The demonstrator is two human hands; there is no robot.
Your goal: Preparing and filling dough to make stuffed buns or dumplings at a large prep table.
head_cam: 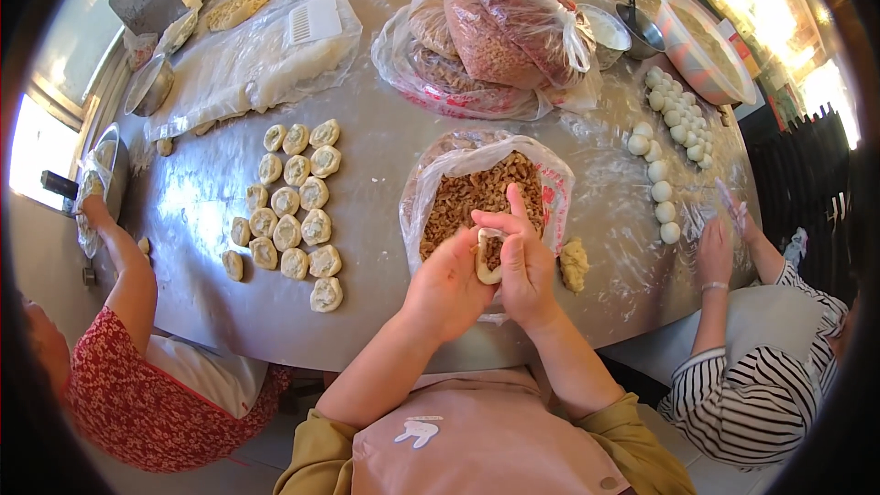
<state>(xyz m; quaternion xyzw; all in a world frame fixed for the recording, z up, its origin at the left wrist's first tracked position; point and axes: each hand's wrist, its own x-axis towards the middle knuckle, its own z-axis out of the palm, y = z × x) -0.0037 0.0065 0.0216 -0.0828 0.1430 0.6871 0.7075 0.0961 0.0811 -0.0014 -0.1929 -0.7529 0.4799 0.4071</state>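
Between my two hands is a cupped dough wrapper [489, 276] with brown crumbly filling inside it. My left hand [450, 285] supports it from the left side, fingers partly hidden behind the dough. On the other side my right hand [526, 271] presses its thumb on the dough's rim, the index finger pointing up. Just beyond the hands lies an opened plastic bag [487, 157] full of brown chopped filling [474, 196]. A lump of yellowish dough [573, 265] rests right of the bag. Several filled dough pieces [289, 230] stand in rows to the left.
Tied plastic bags of filling [495, 34] sit at the far middle. Plastic-covered dough [254, 62] lies far left, with a white scraper [315, 18] on top. Dough balls [661, 190] and a basin [705, 48] are at right. Co-workers sit left [165, 399] and right [756, 385].
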